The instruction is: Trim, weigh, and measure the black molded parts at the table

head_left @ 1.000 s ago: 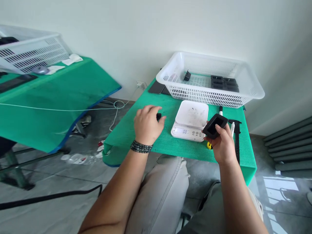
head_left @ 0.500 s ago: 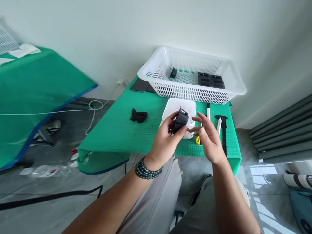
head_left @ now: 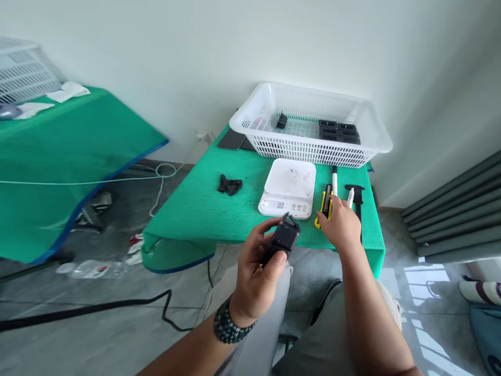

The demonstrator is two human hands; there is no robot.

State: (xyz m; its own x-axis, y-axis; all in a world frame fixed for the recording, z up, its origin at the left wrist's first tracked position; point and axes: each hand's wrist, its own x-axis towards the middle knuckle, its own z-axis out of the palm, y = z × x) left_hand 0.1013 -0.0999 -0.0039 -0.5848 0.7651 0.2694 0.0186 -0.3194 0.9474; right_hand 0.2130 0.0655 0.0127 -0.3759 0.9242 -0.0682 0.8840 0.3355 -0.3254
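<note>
My left hand (head_left: 256, 271) is closed round a black box-shaped plastic part (head_left: 282, 237) in front of the table edge. A thin loop or strip sticks up from the part's upper end. On the table to the right, my right hand (head_left: 342, 222) has its thumb and fingers about a yellow and black utility knife (head_left: 327, 197), which still lies on the cloth. The fingers hide part of the knife. Between the hands, a little farther back, is a white digital scale (head_left: 291, 177) reading 0.0, with small dark specks on its plate.
A white plastic basket (head_left: 309, 151) behind the scale holds several black parts (head_left: 338, 132) and one apart (head_left: 282, 120). A marker (head_left: 334, 180), a white pen (head_left: 350, 197) and a black caliper (head_left: 358, 196) lie right. Black cloth (head_left: 230, 185) lies left on the green-covered table (head_left: 195, 209).
My left hand has lowered the black part toward me, off the scale's front. My right hand has moved from beside the part down onto the utility knife. The view has shifted slightly.
</note>
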